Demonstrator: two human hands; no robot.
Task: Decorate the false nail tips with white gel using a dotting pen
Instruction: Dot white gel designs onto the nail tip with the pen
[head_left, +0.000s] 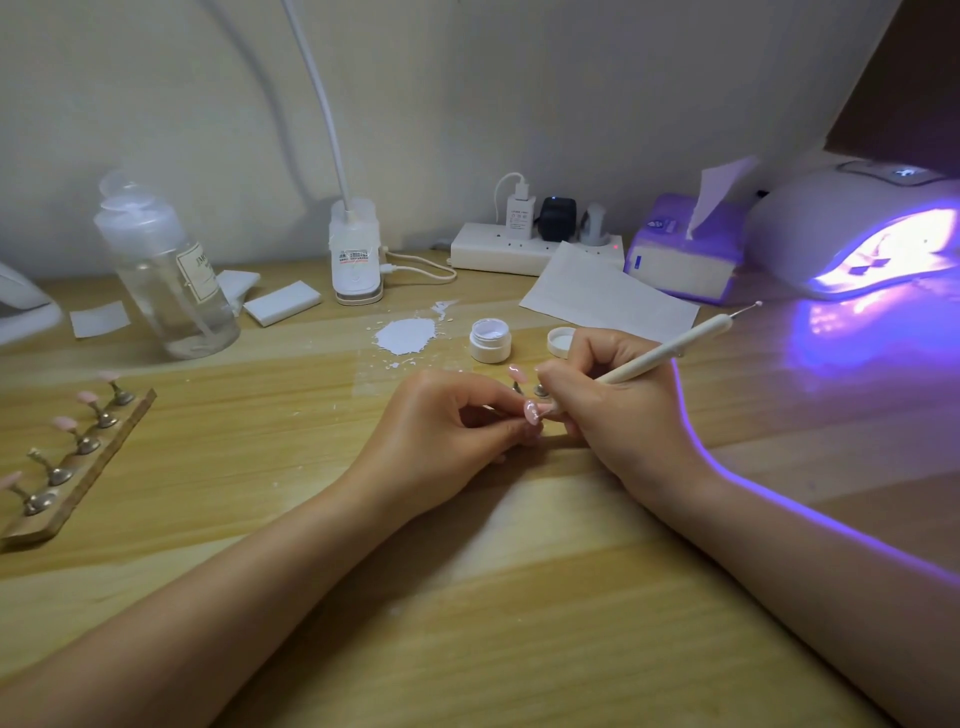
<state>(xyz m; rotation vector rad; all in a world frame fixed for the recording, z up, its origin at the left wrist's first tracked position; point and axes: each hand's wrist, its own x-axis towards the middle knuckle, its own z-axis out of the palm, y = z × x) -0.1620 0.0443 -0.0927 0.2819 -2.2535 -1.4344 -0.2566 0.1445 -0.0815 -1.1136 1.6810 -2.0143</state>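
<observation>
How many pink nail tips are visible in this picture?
6: four on the wooden stand at left, one held by the left hand, one standing just behind the hands. Others may be hidden.

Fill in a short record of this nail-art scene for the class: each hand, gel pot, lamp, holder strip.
left hand: pinches pink nail tip
right hand: grips dotting pen, lower end at the tip
gel pot: open, lid beside it
nail lamp: lit violet, far right
holder strip: left, stands bearing pink tips
table: white spill near pot
</observation>
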